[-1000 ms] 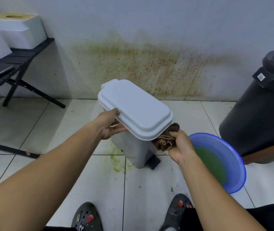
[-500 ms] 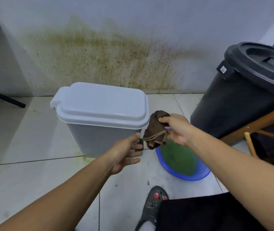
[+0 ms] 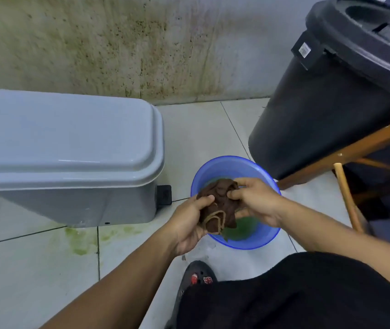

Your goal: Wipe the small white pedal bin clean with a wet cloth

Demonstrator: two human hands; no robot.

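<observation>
The small white pedal bin [image 3: 65, 148] stands upright on the tiled floor at the left, lid down, its black pedal [image 3: 164, 194] facing right. A dark brown wet cloth [image 3: 220, 207] is bunched over a blue basin [image 3: 255, 241] holding green water. My left hand [image 3: 189, 222] grips the cloth's left side. On the cloth's right side my right hand [image 3: 258, 200] pinches it. Both hands are clear of the bin.
A large black bin [image 3: 326, 96] with a dark lid stands at the right, beside a wooden frame [image 3: 345, 193]. The wall [image 3: 141, 43] behind is stained brown-green. Green smears [image 3: 80, 238] mark the floor before the white bin. My black shoe [image 3: 196, 279] is near the basin.
My left hand left the white bin and joined the right on the cloth. The cloth moved down over the basin. The bin, tilted a second ago, now stands upright, and the view has shifted right.
</observation>
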